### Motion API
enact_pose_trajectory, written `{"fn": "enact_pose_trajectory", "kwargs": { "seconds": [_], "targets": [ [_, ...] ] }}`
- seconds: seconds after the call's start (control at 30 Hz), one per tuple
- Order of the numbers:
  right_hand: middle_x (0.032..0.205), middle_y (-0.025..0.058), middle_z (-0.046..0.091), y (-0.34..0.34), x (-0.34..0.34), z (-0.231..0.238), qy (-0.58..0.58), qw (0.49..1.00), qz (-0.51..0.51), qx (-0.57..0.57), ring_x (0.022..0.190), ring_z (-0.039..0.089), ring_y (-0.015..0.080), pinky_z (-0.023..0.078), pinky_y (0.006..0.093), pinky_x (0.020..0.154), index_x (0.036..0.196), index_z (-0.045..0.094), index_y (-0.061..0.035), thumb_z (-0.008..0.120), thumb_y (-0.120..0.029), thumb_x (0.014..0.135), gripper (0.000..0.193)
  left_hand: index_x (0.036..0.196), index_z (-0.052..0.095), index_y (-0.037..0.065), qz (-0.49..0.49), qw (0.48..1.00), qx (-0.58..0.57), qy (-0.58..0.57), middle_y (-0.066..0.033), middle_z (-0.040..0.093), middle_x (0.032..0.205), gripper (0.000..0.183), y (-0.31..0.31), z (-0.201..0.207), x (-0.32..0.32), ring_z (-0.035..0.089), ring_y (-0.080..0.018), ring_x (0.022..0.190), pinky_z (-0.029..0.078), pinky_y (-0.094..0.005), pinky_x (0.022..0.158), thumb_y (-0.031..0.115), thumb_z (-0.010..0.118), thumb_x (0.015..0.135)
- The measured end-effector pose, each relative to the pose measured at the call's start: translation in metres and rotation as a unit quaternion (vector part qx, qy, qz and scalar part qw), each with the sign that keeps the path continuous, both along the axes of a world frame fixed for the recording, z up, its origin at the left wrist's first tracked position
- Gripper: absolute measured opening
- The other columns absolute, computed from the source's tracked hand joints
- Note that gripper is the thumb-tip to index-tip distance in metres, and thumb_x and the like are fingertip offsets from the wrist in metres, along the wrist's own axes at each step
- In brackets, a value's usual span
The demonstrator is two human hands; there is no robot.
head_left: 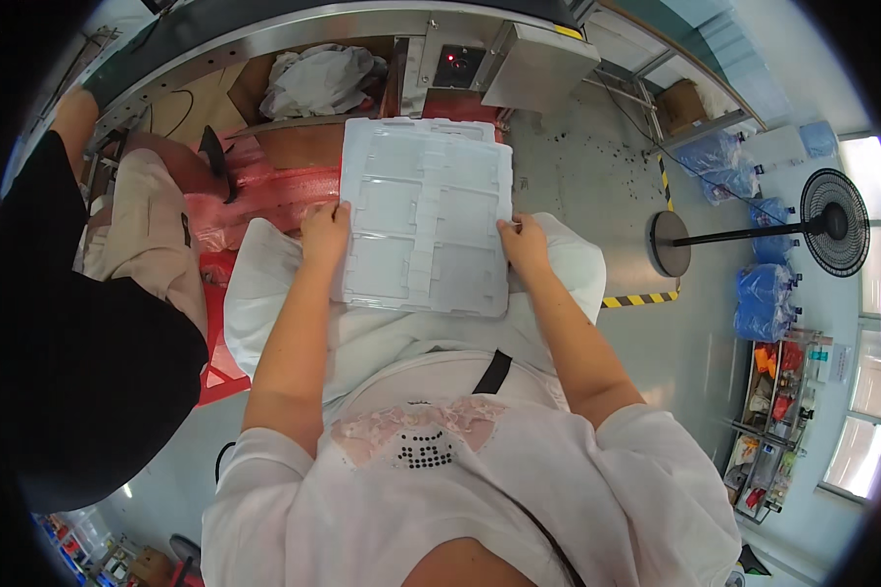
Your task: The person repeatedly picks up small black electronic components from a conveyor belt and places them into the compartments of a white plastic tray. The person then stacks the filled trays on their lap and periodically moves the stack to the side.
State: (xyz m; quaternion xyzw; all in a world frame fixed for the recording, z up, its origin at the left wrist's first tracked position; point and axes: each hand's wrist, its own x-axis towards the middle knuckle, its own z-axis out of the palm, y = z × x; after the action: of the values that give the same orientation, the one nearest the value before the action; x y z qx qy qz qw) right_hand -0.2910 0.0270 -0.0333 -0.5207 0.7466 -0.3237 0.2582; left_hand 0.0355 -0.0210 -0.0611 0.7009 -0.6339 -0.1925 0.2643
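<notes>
Red plastic [264, 201] lies at the left, beside a person in black [98, 372]. Next, the left hand [325, 233], bent almost closed, holds the left edge of the white trays [392, 207]. They lie over the lap [411, 338], between both hands, their slightly longer way pointing ahead. The right hand [524, 243] pinches the right edge, just as near. A fan [834, 220] stands far right.

My lap [392, 338] in white trousers lies under the stack of pale plastic trays [431, 220]; I cannot tell whether it bears their weight. To my right, the grey floor [607, 201] carries a fan's round base [670, 243], black-and-yellow tape [641, 299] nearer me, and dark specks [602, 145] farther off.
</notes>
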Motion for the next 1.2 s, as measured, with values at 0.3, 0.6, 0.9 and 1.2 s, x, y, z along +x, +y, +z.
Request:
{"fn": "enact_pose_trajectory", "kwargs": {
  "seconds": [0.3,0.6,0.9,1.2],
  "targets": [
    [0.082,0.0207,0.062,-0.031,0.008,-0.013,0.086,0.988,-0.059,0.110,0.079,0.060,0.0330,0.046,0.0397,0.073,0.088,0.058,0.0037,0.064,-0.045,0.079,0.050,0.100,0.059,-0.005,0.071,0.980,0.138,0.124,-0.0265,0.060,0.098,0.043,-0.014,0.002,-0.001,0.057,-0.0399,0.091,0.045,-0.0454,0.081,0.035,0.057,0.085],
    [0.083,0.0218,0.062,-0.040,0.011,0.008,0.157,0.973,-0.011,0.166,0.079,0.060,0.0369,0.046,0.0428,0.072,0.088,0.057,0.0045,0.063,-0.042,0.080,0.047,0.089,0.062,-0.005,0.002,0.986,0.169,0.003,-0.0242,0.063,0.094,0.036,-0.026,0.001,0.005,0.061,-0.0376,0.088,0.047,-0.0412,0.076,0.030,0.059,0.083],
    [0.076,0.0123,0.058,-0.151,0.126,0.209,0.079,0.913,0.203,-0.345,0.067,0.056,0.0256,0.045,0.0337,0.063,0.082,0.061,-0.0022,0.061,-0.018,0.083,0.016,0.087,0.062,-0.003,0.058,0.960,-0.103,0.253,-0.0140,0.064,0.079,0.025,-0.067,0.103,-0.001,0.060,-0.0285,0.072,0.046,-0.0375,0.065,0.021,0.056,0.086],
    [0.111,0.0202,0.058,-0.365,0.151,0.242,0.368,0.925,-0.008,-0.092,0.109,0.054,0.0335,0.043,0.0419,0.090,0.110,0.061,-0.0004,0.059,-0.048,0.077,0.058,0.120,0.046,0.003,0.111,0.933,-0.341,-0.016,-0.0098,0.043,0.114,0.052,-0.213,0.286,0.025,0.041,-0.0214,0.101,0.033,-0.0401,0.083,0.042,0.053,0.086]
  ]
}}
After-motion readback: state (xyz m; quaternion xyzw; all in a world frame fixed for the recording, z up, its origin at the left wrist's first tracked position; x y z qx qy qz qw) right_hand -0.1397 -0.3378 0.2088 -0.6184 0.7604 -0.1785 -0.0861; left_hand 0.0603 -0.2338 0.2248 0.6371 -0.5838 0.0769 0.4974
